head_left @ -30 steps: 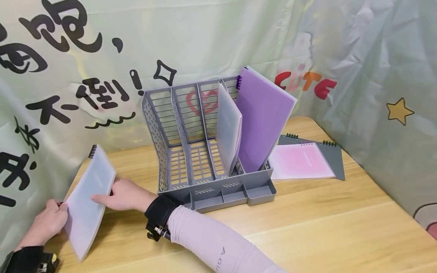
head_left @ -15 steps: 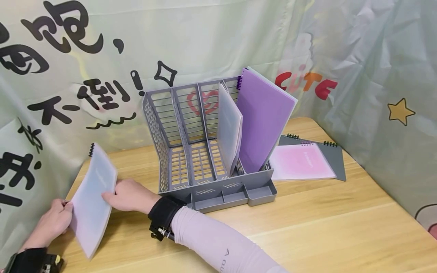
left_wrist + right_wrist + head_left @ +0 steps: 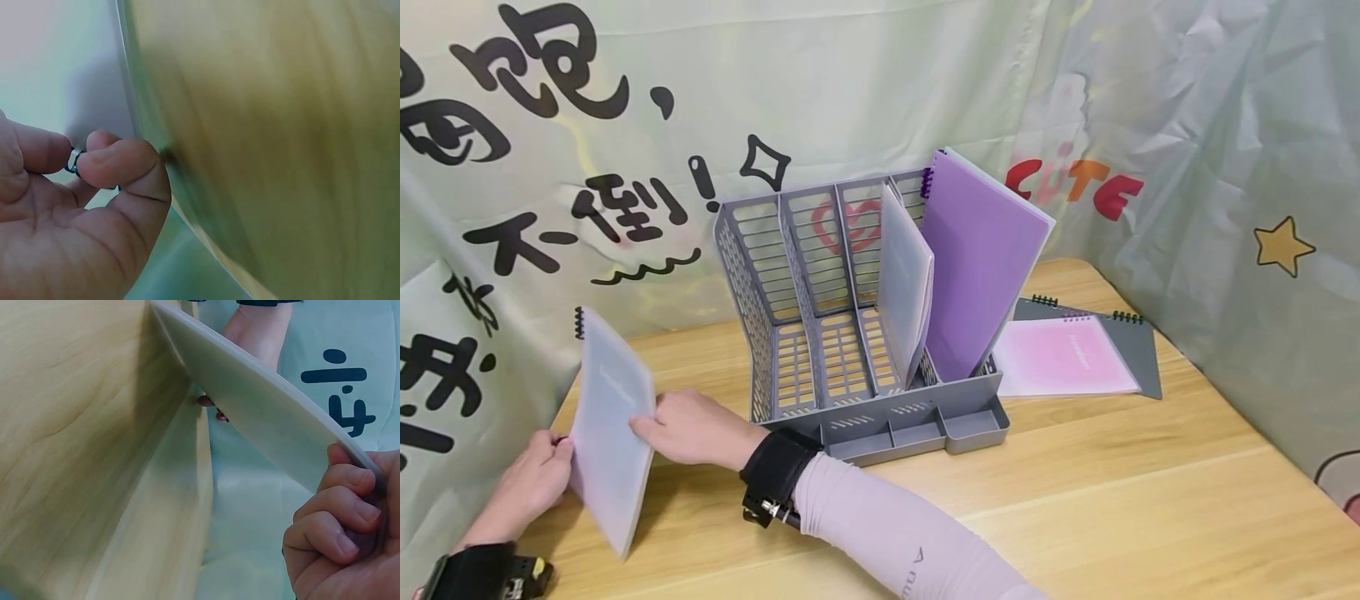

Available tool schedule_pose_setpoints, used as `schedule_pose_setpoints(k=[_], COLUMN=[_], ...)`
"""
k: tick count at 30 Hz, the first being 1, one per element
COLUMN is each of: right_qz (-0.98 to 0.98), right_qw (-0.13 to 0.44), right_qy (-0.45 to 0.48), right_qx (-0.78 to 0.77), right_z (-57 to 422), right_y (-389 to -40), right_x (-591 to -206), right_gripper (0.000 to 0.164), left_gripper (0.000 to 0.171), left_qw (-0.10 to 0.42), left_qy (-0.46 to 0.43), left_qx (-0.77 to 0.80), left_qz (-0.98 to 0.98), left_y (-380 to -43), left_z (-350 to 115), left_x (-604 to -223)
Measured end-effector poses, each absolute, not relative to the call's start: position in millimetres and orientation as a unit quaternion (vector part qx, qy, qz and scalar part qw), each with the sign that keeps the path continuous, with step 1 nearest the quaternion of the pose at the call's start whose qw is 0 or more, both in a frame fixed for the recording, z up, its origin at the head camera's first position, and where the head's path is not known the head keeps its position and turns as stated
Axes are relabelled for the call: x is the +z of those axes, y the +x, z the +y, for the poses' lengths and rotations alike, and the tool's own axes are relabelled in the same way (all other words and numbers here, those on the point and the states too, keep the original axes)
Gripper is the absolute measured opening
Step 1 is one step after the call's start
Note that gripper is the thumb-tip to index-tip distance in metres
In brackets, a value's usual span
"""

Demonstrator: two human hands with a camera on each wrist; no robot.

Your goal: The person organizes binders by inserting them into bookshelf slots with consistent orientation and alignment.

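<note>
A spiral notebook with a translucent pale blue and lilac cover (image 3: 613, 408) is held upright and tilted above the table's left side. My left hand (image 3: 535, 483) pinches its left edge; in the left wrist view a dark binding ring (image 3: 74, 160) shows between thumb and finger of that hand (image 3: 94, 206). My right hand (image 3: 703, 427) grips the opposite edge, thumb on the cover. Fingers (image 3: 337, 515) curl behind the notebook (image 3: 262, 412) in the right wrist view. To the right stands a grey file rack (image 3: 880, 417), holding a translucent notebook (image 3: 904, 283) and a purple notebook (image 3: 981, 267).
Right of the rack, a pink notebook (image 3: 1067, 358) lies over a dark grey one (image 3: 1138, 358) on the wooden table (image 3: 1112, 500). Small trays (image 3: 917, 437) line the rack's front. A printed cloth (image 3: 850, 83) hangs behind the table.
Both hands have shifted slightly right with the notebook between them. It has turned a little, its top bound corner moving left and its lower corner right. The rack has stayed put.
</note>
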State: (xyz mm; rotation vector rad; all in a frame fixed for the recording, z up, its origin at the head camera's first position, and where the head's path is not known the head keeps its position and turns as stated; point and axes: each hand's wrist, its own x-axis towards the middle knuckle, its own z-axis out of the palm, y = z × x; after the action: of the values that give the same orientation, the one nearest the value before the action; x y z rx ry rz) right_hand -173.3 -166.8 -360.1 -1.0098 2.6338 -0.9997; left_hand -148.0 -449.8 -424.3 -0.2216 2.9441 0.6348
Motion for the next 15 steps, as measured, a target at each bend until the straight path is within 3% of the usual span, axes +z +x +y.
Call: schedule_pose_setpoints(k=[15], right_qz=[0.847], right_qw=[0.091], right_qy=[-0.376], right_qx=[-0.364], right_z=[-147], right_y=[-177], right_x=[-355], right_gripper=[0.035], left_gripper=[0.055], left_qw=[0.044], left_qy=[-0.039], left_qx=[0.228], left_qz=[0.972], left_y=[-147], left_z=[-433], left_x=[-424])
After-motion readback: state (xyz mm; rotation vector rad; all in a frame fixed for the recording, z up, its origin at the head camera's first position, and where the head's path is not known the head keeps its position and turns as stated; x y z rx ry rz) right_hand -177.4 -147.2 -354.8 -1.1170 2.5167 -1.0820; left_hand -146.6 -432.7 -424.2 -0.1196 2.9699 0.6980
